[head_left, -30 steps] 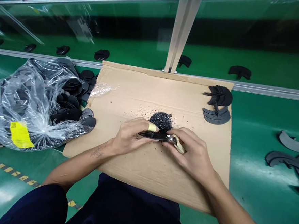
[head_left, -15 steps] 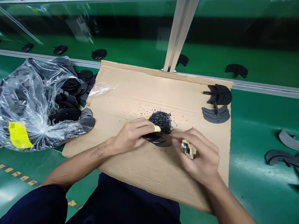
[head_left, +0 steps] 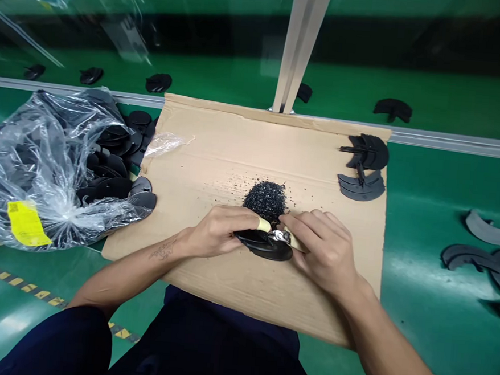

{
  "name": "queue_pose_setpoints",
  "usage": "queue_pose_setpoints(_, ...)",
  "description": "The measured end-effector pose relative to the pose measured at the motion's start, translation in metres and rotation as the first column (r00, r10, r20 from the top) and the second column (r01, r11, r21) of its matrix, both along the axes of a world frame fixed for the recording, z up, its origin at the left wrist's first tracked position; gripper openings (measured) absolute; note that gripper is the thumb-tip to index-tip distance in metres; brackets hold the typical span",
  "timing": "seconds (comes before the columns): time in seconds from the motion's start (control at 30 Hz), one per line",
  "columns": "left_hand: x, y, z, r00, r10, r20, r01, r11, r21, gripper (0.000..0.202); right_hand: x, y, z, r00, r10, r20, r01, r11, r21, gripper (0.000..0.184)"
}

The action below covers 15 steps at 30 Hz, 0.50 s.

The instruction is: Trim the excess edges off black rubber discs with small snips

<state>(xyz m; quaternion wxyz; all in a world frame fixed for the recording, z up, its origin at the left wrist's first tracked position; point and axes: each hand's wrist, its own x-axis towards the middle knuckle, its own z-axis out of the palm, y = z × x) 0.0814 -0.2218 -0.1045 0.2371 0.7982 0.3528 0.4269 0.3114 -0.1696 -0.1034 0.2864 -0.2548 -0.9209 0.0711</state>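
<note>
My left hand is closed on a black plastic part with a rounded disc edge, held low over the cardboard. A pale yellow covering wraps the tip of one of its digits. My right hand grips small cutting pliers, whose metal head rests against the top of the part. Their handles are mostly hidden in the palm. Just beyond both hands lies a pile of black plastic scraps, with loose bits scattered around it.
The cardboard sheet covers the green surface. At left, a clear plastic bag spills black discs. Black curved parts lie at the sheet's right edge, with more grey parts further right. A metal post stands behind.
My right hand has moved left and turned, bringing the pliers' head onto the black part. The part is now tilted and more visible. The whole view has shifted slightly.
</note>
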Motion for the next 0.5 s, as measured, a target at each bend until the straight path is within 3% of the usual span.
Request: queue_pose_setpoints(0.5,0.0036,-0.0025,-0.0046,0.997,-0.007,0.078,0.006,1.0,0.016,0.015,-0.0038,-0.0076,0.0074,0.996,-0.086,0.011,0.083,0.982,0.17,0.014)
